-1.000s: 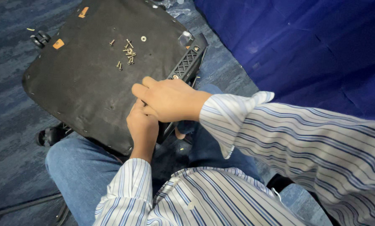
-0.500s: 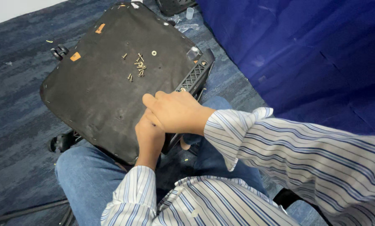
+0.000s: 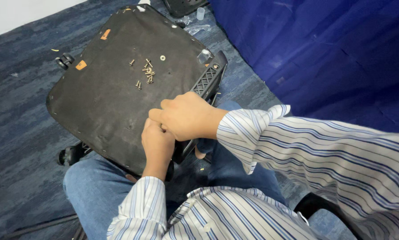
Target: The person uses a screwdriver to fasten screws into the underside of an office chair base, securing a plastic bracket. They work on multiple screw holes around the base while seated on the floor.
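Head view: black seat pad [image 3: 106,102] upside down across lap. Left hand [image 3: 157,144] and right hand [image 3: 186,116] touching at near edge, fingers curled; grip unclear. Loose screws [image 3: 146,73] on pad.

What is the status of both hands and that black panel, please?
Left hand and right hand together at the black panel edge, grip hidden. Panel rests on lap. Loose screws lie on top.

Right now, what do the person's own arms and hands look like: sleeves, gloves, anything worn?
Both hands are bare: the left hand and the right hand show no gloves, rings or watch. Both arms wear a long-sleeved white shirt with thin blue stripes, its cuffs reaching the wrists. No cables or markings show.
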